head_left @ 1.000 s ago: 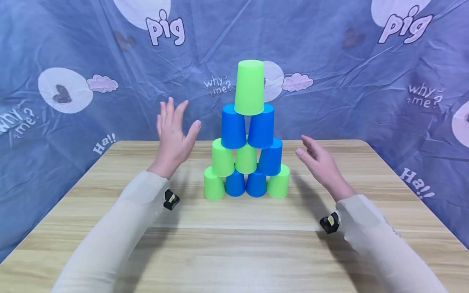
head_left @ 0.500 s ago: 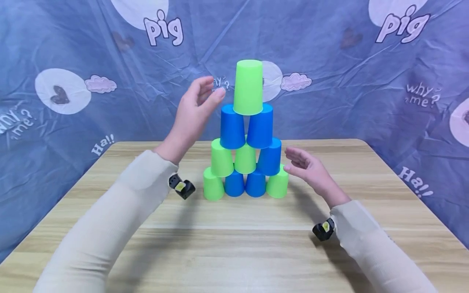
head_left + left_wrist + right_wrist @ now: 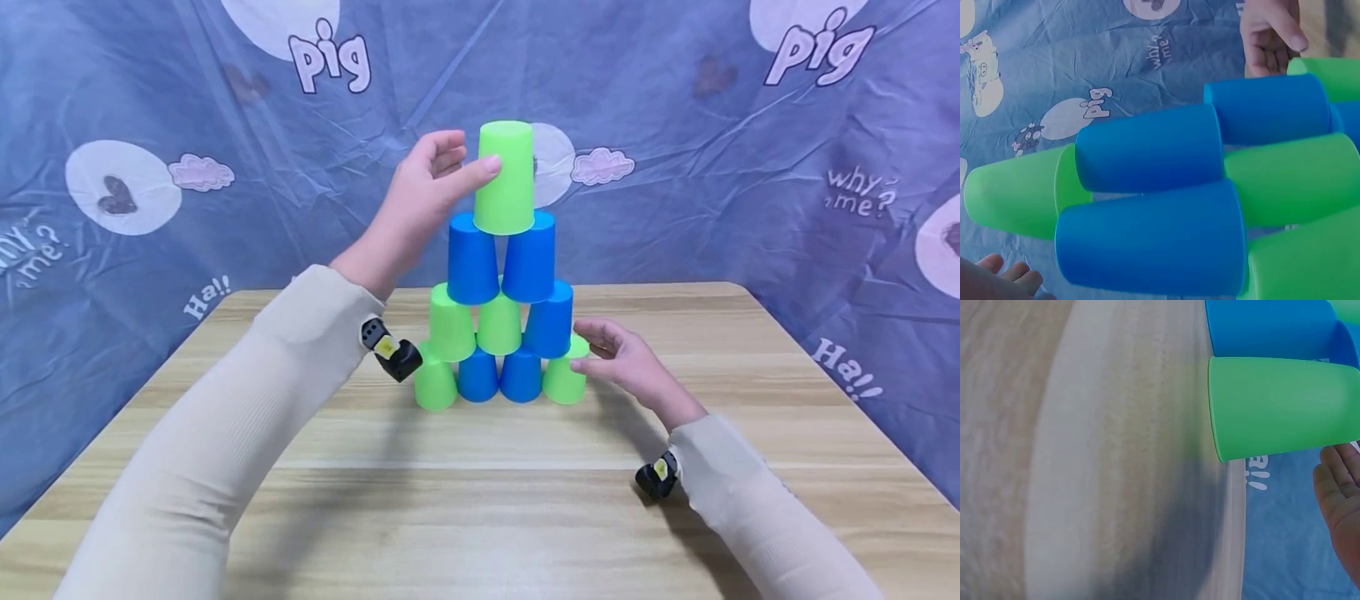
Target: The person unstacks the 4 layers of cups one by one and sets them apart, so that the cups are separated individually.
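Pyramid of ten green and blue tapered plastic-looking cups [image 3: 498, 317] stands mouths-down, 4-3-2-1, near the middle of the pale wood-grain surface [image 3: 487, 517]. Tiers look merely rested on each other, so I'd expect any sideways knock to spread.

Left hand [image 3: 420, 196] is up at the peak, wide gap between thumb and fingers, holding nothing. Right hand [image 3: 626, 367] is low on the right, half-curled, gap narrower, also not holding anything.

Risks: lime-green tapered top cup [image 3: 510, 192] straddles two blue tapered cups [image 3: 530, 262]; a lopsided pinch could skid it or drag one along. Right fingers are just beside the green tapered corner cup [image 3: 564, 383], contact unclear; a nudge there probably undercuts that flank.

Left thumb [image 3: 489, 166] overlaps the top cup in head view, but left wrist view shows the visible fingertips apart from it. Thumb landing first = likely push.
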Motion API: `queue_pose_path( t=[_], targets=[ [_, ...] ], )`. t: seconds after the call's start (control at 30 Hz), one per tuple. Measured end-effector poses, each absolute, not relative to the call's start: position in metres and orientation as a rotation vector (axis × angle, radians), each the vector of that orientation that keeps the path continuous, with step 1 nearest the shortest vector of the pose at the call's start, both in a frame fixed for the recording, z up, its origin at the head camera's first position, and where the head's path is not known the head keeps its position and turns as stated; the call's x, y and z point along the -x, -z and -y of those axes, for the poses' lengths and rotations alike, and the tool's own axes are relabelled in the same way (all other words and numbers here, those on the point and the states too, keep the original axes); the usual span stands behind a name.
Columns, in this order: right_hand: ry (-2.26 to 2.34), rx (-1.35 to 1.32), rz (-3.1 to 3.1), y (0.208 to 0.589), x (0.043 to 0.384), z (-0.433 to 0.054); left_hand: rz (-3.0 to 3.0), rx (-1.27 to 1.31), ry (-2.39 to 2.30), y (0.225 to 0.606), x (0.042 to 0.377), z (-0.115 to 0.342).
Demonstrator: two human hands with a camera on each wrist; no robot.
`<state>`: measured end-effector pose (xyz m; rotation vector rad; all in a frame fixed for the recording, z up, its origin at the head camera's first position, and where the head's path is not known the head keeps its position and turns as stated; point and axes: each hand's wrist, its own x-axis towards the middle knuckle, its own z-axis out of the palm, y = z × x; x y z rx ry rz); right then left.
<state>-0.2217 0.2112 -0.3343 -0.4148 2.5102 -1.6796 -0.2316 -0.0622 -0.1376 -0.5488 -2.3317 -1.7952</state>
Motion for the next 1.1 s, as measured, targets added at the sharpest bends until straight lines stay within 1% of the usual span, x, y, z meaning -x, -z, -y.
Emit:
queue_pose_path(
  t=[0.4, 0.6, 1.1],
  targets=[
    [1.674, 0.315, -2.555, 0.338, 0.224, -0.209, 2.374, 0.569, 1.789, 0.135, 0.237, 0.044],
    [1.672, 0.305, -2.59, 0.341, 0.223, -0.205, 2.353, 0.584, 1.673, 0.14, 0.235, 0.042],
    [1.617, 0.307, -2.638, 0.341, 0.226, -0.204, 2.277, 0.581, 1.701, 0.147, 0.239, 0.035]
  ],
)
